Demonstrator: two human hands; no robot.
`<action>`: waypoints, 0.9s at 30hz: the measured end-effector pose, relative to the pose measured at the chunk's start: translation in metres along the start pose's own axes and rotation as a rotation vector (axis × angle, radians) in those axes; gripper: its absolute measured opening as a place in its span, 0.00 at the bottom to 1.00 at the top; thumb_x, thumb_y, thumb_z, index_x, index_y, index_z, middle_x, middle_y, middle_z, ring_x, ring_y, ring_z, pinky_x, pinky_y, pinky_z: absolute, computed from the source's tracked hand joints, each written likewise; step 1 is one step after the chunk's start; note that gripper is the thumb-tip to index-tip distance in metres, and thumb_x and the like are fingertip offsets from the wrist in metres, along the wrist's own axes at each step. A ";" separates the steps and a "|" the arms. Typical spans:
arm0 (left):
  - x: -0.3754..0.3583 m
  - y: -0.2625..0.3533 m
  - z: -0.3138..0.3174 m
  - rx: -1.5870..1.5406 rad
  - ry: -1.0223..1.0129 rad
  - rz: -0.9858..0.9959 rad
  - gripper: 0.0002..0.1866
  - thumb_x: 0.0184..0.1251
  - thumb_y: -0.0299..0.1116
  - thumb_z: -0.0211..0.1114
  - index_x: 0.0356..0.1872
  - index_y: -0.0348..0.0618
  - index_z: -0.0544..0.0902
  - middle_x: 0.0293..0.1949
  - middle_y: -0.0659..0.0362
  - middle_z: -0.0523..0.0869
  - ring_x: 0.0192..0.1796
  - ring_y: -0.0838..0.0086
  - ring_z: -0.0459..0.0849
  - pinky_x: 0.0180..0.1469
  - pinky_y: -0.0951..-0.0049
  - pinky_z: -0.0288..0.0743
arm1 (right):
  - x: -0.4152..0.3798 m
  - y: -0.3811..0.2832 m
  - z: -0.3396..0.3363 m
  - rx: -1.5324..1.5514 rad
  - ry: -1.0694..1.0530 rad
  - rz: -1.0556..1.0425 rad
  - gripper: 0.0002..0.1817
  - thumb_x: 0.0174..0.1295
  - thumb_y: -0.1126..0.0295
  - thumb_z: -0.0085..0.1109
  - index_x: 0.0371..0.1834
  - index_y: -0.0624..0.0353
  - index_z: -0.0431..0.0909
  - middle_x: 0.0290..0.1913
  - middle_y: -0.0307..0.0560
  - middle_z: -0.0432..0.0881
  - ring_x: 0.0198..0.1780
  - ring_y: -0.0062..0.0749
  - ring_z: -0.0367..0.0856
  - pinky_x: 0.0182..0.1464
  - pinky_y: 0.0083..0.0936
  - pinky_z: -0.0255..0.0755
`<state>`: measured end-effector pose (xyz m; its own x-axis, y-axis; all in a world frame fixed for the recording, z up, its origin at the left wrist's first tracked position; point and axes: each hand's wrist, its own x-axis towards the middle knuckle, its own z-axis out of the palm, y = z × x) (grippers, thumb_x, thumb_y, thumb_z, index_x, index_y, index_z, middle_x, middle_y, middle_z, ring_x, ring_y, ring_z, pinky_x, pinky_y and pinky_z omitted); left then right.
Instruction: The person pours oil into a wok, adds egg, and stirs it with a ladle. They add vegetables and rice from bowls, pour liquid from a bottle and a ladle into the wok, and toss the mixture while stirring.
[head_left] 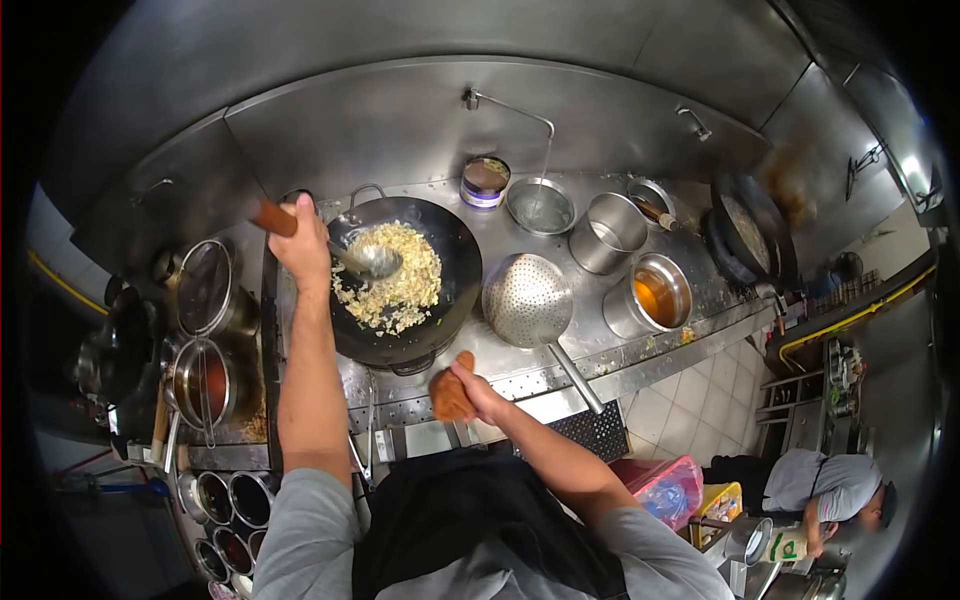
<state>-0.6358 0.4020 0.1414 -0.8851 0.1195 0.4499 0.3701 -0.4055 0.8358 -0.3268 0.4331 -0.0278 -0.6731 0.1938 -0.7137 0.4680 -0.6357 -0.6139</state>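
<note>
My left hand (305,245) is closed around the wooden handle of a metal ladle (378,262). The ladle's bowl rests in pale fried rice (410,290) with small green bits, inside a black wok (455,265). A folded brown cloth (452,393) is gripped in my right hand (484,400), just in front of the wok's near handle (413,366). Cloth and wok handle appear apart. To the right of the wok lies a perforated strainer (528,300), its long handle reaching past the counter edge.
Behind the strainer, a running tap (545,125) fills a metal bowl (540,205) beside a tin (485,180). Metal pots (608,233) and an amber liquid (655,295) stand rightward. Sauce containers (250,500) sit lower left. Another person (820,490) works at far right.
</note>
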 end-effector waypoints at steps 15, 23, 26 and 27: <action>-0.008 -0.043 -0.010 0.206 -0.111 -0.027 0.14 0.69 0.30 0.62 0.22 0.44 0.70 0.14 0.64 0.72 0.13 0.78 0.69 0.17 0.75 0.63 | 0.095 0.007 0.025 0.272 -0.049 0.005 0.17 0.62 0.58 0.52 0.48 0.56 0.79 0.42 0.43 0.85 0.34 0.30 0.84 0.18 0.24 0.66; 0.019 0.096 -0.011 -0.064 -0.171 -0.420 0.17 0.69 0.38 0.64 0.25 0.52 0.65 0.12 0.69 0.62 0.10 0.81 0.61 0.14 0.75 0.58 | -0.015 -0.004 0.053 0.400 0.022 0.030 0.12 0.61 0.61 0.53 0.42 0.56 0.74 0.33 0.45 0.83 0.26 0.31 0.81 0.14 0.24 0.62; -0.008 0.011 -0.020 -0.065 0.030 -0.219 0.15 0.70 0.35 0.64 0.25 0.46 0.68 0.13 0.67 0.66 0.11 0.80 0.64 0.13 0.74 0.60 | 0.002 -0.002 0.060 0.305 0.112 0.008 0.14 0.62 0.61 0.53 0.46 0.56 0.75 0.36 0.43 0.83 0.30 0.30 0.82 0.19 0.23 0.67; -0.008 0.001 -0.025 -0.055 0.066 -0.159 0.15 0.70 0.34 0.63 0.25 0.47 0.69 0.13 0.67 0.67 0.11 0.80 0.65 0.13 0.74 0.60 | -0.007 0.012 0.054 0.308 0.107 0.006 0.14 0.62 0.61 0.53 0.46 0.56 0.75 0.36 0.43 0.83 0.30 0.30 0.82 0.19 0.23 0.67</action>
<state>-0.6356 0.3779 0.1313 -0.9485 0.1267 0.2905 0.2100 -0.4352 0.8755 -0.3479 0.3840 -0.0119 -0.5991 0.2564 -0.7585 0.2655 -0.8301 -0.4903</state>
